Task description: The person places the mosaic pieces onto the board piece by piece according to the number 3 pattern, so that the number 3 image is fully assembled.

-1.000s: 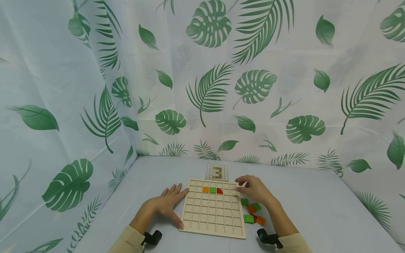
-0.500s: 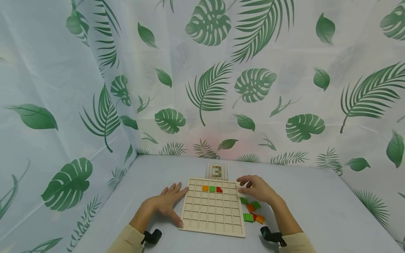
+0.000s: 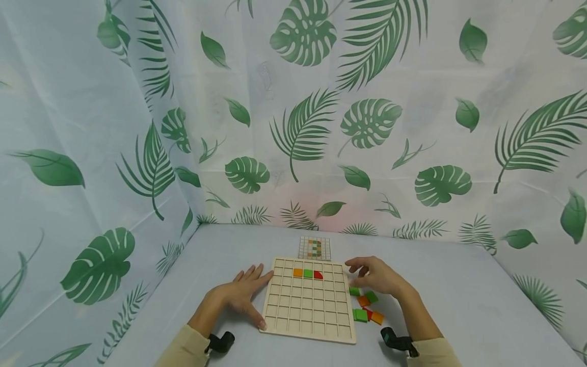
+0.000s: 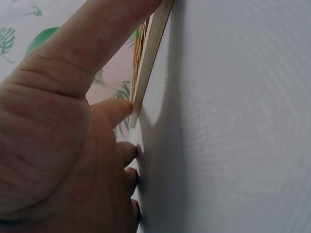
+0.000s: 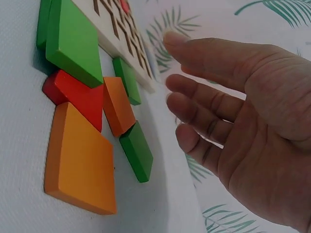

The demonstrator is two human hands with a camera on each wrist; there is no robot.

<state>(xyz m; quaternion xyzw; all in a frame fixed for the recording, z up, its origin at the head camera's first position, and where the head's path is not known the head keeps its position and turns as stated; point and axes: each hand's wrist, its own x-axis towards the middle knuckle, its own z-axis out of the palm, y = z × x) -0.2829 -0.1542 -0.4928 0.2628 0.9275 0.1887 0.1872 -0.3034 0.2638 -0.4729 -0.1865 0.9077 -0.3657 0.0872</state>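
A wooden grid board lies on the table. In one of its upper rows sit an orange tile, a green tile and a red tile with a rounded corner. My left hand spreads along the board's left side, thumb at the near corner and index fingertip touching the edge. Past the right edge hovers my right hand, fingers loosely bent and nothing between them. Just nearer than it lie loose tiles, among them an orange square, a red piece and a bright green square.
A small pattern card with a coloured grid lies behind the board. Leaf-printed cloth hangs behind the table and on the left. The loose tiles lie close together, some overlapping, by the board's right edge.
My right hand has drawn a little to the right, away from the board's edge, and its thumb and fingers have spread apart. The left hand and the tiles stay put.
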